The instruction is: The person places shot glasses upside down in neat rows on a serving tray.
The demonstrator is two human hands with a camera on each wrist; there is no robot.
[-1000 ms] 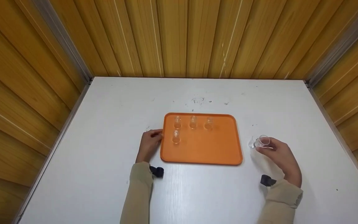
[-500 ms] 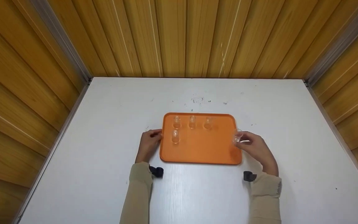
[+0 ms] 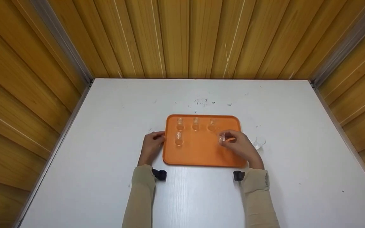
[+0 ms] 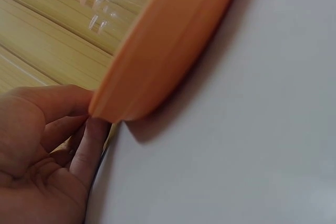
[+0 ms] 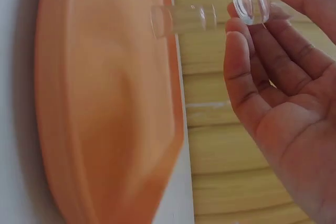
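My left hand (image 3: pixel 152 146) pinches the left rim of an orange tray (image 3: pixel 201 155) between thumb and fingers; the left wrist view shows the grip at the tray's edge (image 4: pixel 157 51). Over the right half of the tray, my right hand (image 3: pixel 240 146) holds a small clear shot glass (image 3: pixel 221 138) by thumb and fingertips. In the right wrist view the thick base of this glass (image 5: pixel 251 1) faces the tray. Three similar glasses stand along the tray's far side, including a left one (image 3: pixel 180 124), and another glass (image 3: pixel 178 139) is in front of that one, wide ends down.
Another clear glass (image 3: pixel 259 142) stands on the white table (image 3: pixel 296 126) to the right of the tray, behind my right hand. Yellow wood-patterned panels (image 3: pixel 188 38) enclose the table at the back and both sides.
My right hand has carried the shot glass leftward from beside the tray to above its right half. The other glass stays on the table at right. The left hand keeps its place at the rim.
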